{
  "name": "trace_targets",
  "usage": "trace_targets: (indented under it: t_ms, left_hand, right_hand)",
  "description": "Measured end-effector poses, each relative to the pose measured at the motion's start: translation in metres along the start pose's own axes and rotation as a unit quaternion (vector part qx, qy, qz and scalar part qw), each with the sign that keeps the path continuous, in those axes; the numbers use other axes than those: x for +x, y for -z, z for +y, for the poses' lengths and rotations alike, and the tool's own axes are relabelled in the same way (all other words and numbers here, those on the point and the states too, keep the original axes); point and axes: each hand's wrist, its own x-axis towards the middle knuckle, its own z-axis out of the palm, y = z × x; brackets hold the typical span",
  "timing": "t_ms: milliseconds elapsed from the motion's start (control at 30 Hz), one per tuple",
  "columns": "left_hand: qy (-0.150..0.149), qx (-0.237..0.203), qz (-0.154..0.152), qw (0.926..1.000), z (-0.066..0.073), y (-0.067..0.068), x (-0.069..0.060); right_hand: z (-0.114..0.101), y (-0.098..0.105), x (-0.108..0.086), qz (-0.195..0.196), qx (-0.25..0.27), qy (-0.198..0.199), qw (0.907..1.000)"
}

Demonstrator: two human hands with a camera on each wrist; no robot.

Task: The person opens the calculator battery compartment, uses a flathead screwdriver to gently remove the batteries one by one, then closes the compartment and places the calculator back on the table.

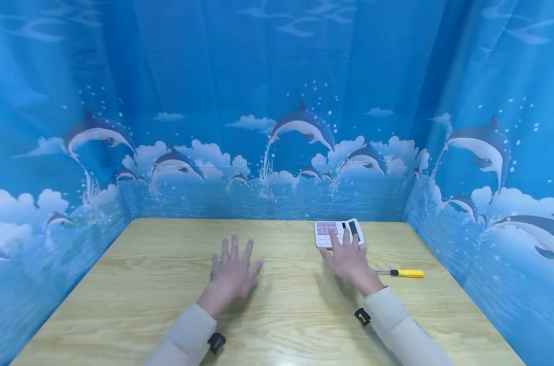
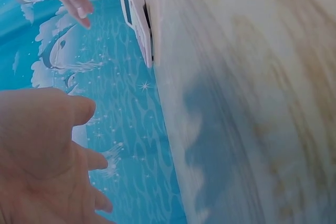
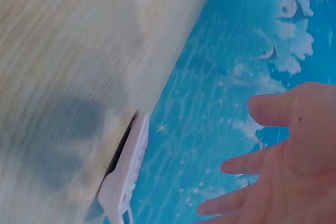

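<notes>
My left hand [image 1: 229, 278] hovers over the middle of the table with its fingers spread, holding nothing; its palm side [image 2: 42, 156] fills the lower left of the left wrist view. My right hand [image 1: 348, 259], fingers also spread and empty, is over the near edge of a white calculator [image 1: 323, 240] with pink keys; whether it touches it cannot be told in the head view. In the right wrist view the hand [image 3: 294, 166] appears apart from the calculator [image 3: 126, 174]. A screwdriver [image 1: 410, 273] with a yellow handle lies just right of the right hand, its shaft partly hidden.
The wooden table [image 1: 167, 259] reaches back to a blue curtain [image 1: 258, 61] printed with dolphins and clouds, which also hangs along both sides. The calculator lies near the table's back edge. A dark band is at each wrist.
</notes>
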Motion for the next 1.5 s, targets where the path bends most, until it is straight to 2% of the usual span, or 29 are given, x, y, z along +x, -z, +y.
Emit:
trace_targets:
  t_ms: [167,300,500,800,1100,1500]
  left_hand:
    - [-0.004,-0.021,-0.005,0.9998,0.001,0.002,0.001]
    - [-0.007,-0.030,-0.007,0.9995,0.002,0.002,0.002]
    - [-0.014,-0.038,-0.010,0.9991,0.003,0.004,0.002]
    - [-0.046,-0.069,-0.029,0.9962,0.004,0.007,0.011]
    - [-0.051,-0.098,-0.053,0.9925,-0.004,0.007,0.020]
    - [-0.052,-0.106,-0.054,0.9916,-0.001,0.005,0.022]
  right_hand:
    - [0.018,0.003,0.012,-0.003,0.021,-0.012,0.9997]
    - [0.033,0.008,0.022,-0.004,0.047,-0.043,0.9980]
    - [0.054,0.013,0.040,0.023,0.058,-0.070,0.9956]
    - [0.079,0.006,0.061,0.036,0.105,-0.111,0.9876]
    - [0.090,0.001,0.067,0.024,0.152,-0.137,0.9785]
    - [0.091,0.006,0.073,0.018,0.189,-0.142,0.9714]
